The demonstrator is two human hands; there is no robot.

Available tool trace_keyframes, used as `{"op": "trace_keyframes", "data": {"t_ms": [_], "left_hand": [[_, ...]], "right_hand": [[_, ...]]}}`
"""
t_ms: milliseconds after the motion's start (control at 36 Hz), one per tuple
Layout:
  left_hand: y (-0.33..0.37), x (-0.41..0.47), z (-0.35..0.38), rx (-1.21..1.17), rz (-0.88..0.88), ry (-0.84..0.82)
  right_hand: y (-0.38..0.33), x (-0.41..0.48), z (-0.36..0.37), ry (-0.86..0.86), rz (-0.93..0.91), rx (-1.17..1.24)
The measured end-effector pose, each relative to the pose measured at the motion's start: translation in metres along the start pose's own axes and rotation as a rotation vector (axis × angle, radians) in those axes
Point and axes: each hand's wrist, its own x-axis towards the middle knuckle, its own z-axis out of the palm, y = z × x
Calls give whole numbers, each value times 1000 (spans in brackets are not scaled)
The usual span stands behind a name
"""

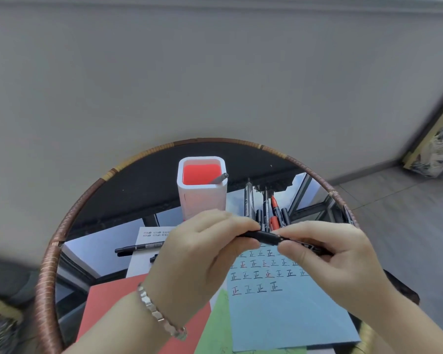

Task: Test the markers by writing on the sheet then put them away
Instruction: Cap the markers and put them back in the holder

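Marker (265, 237), black plastic, mostly hidden in my grip: my left hand (205, 254) pinches one end, my right hand (327, 254) pinches the other, over the blue paper sheet (279, 315). Square white cup (202, 192), red inside, at 12 o'clock.

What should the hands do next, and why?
Probably pull the marker open: left hand and right hand pinch its ends over the sheet, and no tip shows. If already tested, it goes in the holder instead.
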Motion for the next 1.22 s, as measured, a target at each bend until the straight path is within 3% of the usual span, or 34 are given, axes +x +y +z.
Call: {"op": "trace_keyframes", "data": {"t_ms": [56,111,250,306,417,472,528,583,667,806,917,1028,1139,1222], "left_hand": [[-1,3,-4,55,149,-11],[1,5,-3,-24,164,-8],[17,7,18,-659,-322,160],[21,8,29,-792,-522,206],[28,8,46,-839,-789,423],[29,9,42,-744,-707,571],[25,14,30,-550,-515,683],[20,21,18,-400,-378,769],[10,34,6,-318,-328,836],[-26,42,1,-102,-371,670],[-51,42,4,44,-524,451],[-62,41,10,172,-606,251],[-45,39,26,365,-265,247],[-26,32,56,272,-2,111]], "right_hand": [[-1,2,-3,-60,120,220],[-2,2,-6,-114,199,366],[-6,5,-5,-33,312,431],[-5,5,-5,-7,368,387],[22,-3,-8,38,394,-113],[46,-9,-19,142,455,-411],[66,-13,-34,219,545,-658],[82,-16,-45,188,643,-820],[93,-16,-48,109,741,-896],[99,-13,-40,95,739,-881],[95,-8,-38,146,749,-679],[81,-7,-39,180,633,-474],[70,-12,-43,194,559,-357],[64,-16,-48,215,527,-315]]}}
